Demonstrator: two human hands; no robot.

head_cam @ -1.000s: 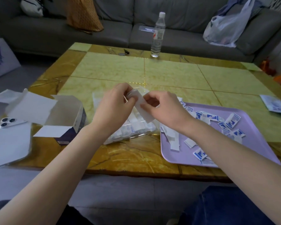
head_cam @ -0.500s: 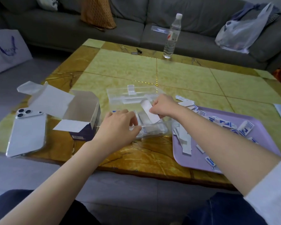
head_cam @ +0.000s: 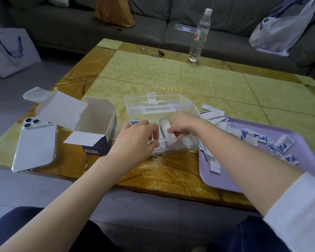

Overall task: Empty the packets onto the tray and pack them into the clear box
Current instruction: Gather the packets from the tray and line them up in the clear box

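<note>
Fingertips of left hand (head_cam: 135, 140) and right hand (head_cam: 184, 124) obscured among packets (head_cam: 163, 124) inside clear box (head_cam: 133, 111).

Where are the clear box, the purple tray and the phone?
clear box (head_cam: 171, 101): head view, its open lid.
purple tray (head_cam: 301, 150): head view, bare part near its right edge.
phone (head_cam: 35, 146): head view, middle of its back.

A marble table (head_cam: 207, 82) is set before a grey sofa (head_cam: 62, 20); 1 white bag (head_cam: 11, 51) is stood on the grey floor (head_cam: 16, 188).
</note>
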